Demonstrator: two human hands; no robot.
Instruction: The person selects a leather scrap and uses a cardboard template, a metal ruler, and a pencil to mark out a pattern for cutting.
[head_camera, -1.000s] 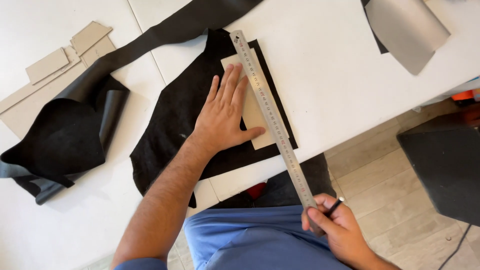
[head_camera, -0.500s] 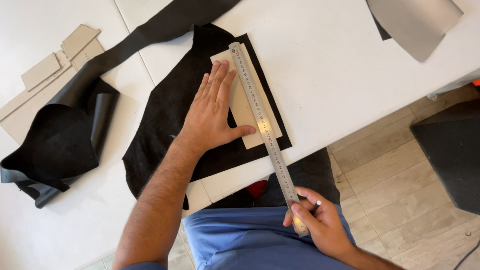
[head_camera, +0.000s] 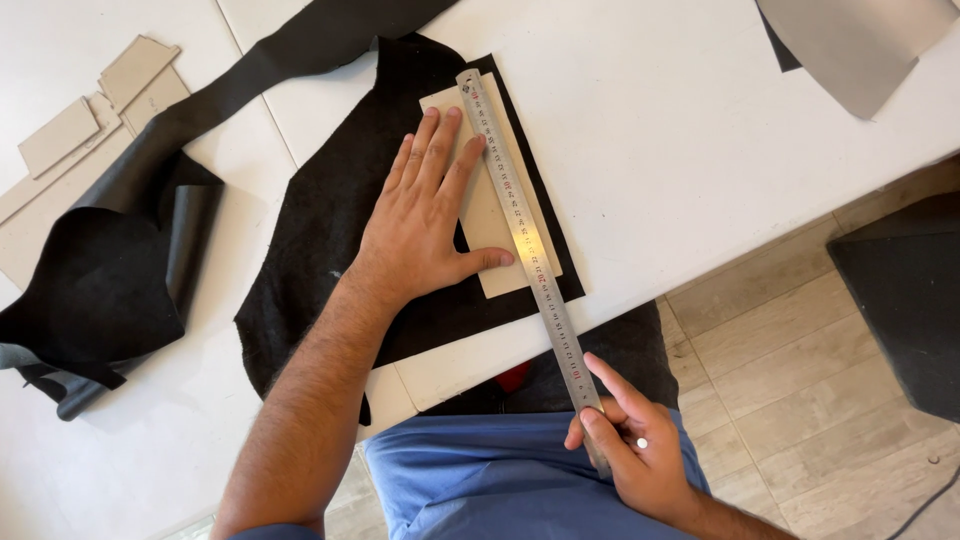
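Observation:
My left hand (head_camera: 425, 215) lies flat, fingers spread, on a beige cardboard template (head_camera: 495, 228) that rests on a black piece of leather (head_camera: 320, 240). A long steel ruler (head_camera: 520, 225) runs diagonally across the template's right side and out past the table edge. My right hand (head_camera: 635, 450) grips the ruler's near end over my lap, along with a small silver-tipped tool. The thumb of my left hand touches the ruler's left edge.
A white table (head_camera: 680, 150) holds a long black leather strip (head_camera: 130, 230) folded at the left, beige cardboard pieces (head_camera: 90, 120) at the far left and a grey sheet (head_camera: 850, 40) at the top right. A dark object (head_camera: 900, 300) stands on the wood-look floor to the right.
The ruler has slid toward the template's right edge and my left hand has shifted with it. My right hand keeps hold of the ruler's near end.

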